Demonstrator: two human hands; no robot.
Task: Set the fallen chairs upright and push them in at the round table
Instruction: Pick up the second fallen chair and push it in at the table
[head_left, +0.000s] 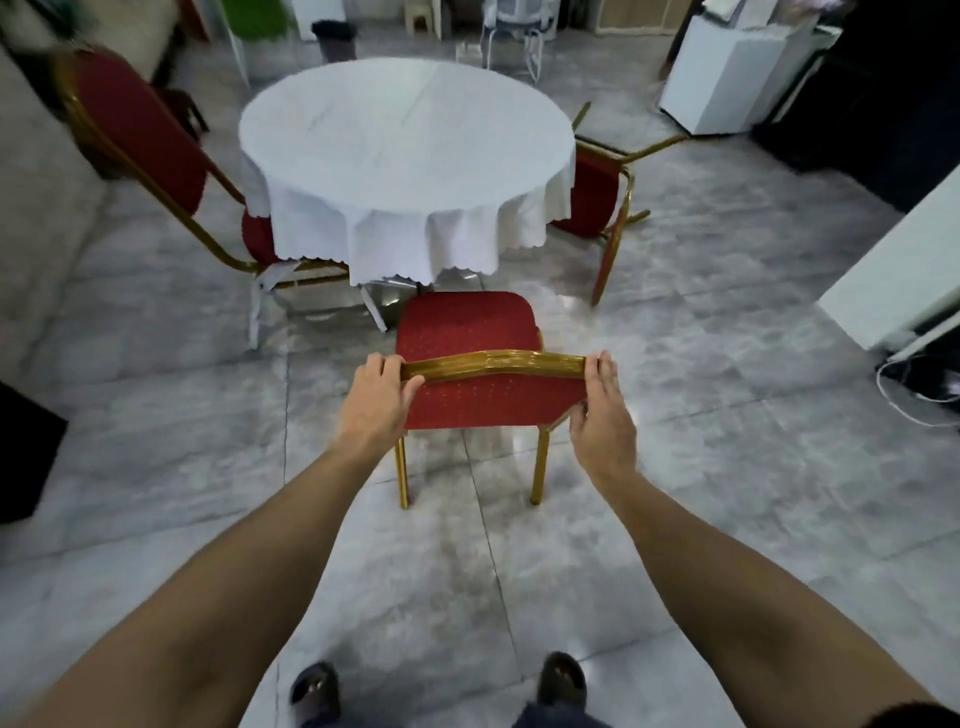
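Note:
A red chair with a gold frame stands upright on the floor just in front of me, its seat facing the round table with the white cloth. My left hand grips the left end of its top back rail. My right hand holds the right end of the same rail. A second red chair stands upright at the table's left, its seat partly under the cloth. A third red chair lies tipped over on the floor at the table's right, legs pointing outward.
White cabinets stand at the back right and a white counter edge at the right, with cables on the floor below it. A dark bin and a metal frame stand behind the table. Grey tiled floor surrounds me.

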